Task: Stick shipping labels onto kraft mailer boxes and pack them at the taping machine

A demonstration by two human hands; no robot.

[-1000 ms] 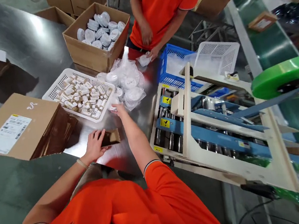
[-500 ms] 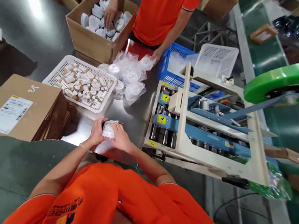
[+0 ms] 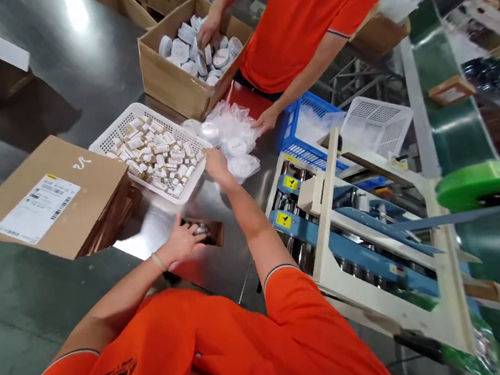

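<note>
My left hand (image 3: 183,240) is at the left end of a small open cardboard box (image 3: 217,233), its fingers and thumb around the near part. Something shiny and clear sits in the box, partly under my fingers. My right hand (image 3: 217,166) reaches forward to the right corner of a white perforated basket (image 3: 175,197), between it and some clear-bagged round white items (image 3: 243,166). Its fingertips are turned away, so I cannot see whether they hold anything. Many small white bottles with gold-coloured ends (image 3: 155,151) fill the basket.
A co-worker's hand (image 3: 210,29) is in a carton (image 3: 172,80) of round white containers; the other (image 3: 267,119) touches the bags. Flattened cardboard (image 3: 101,166) is stacked at left. A box-taping machine (image 3: 331,225) stands at right, by a blue crate (image 3: 287,138).
My right hand has left the small box and moved forward to the basket's corner. The white wrapped item between my hands is no longer visible there. My left hand stays at the box.
</note>
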